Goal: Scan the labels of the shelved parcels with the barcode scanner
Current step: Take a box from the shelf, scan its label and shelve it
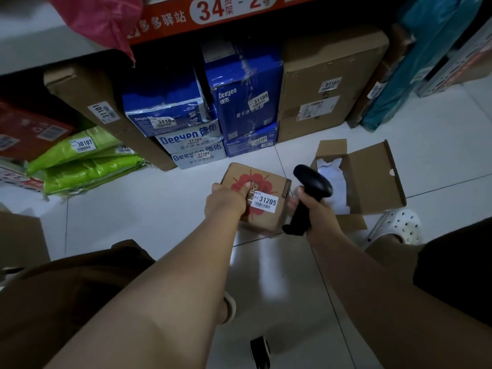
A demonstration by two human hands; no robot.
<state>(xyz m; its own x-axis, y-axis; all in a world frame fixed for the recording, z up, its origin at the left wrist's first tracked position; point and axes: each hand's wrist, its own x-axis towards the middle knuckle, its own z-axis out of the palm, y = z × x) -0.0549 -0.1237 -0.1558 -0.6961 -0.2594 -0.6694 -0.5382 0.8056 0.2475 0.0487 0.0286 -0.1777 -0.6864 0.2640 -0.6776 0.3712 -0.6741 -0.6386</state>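
We're low over pale floor tiles, under an orange shelf sign reading 34. Labelled parcels crowd the far side: blue Deeyeo packs, green bags, a tall brown carton. Our left hand has its grip closed on a small box labelled 31205; our right hand grips the black scanner just beside it. An open carton lies right.
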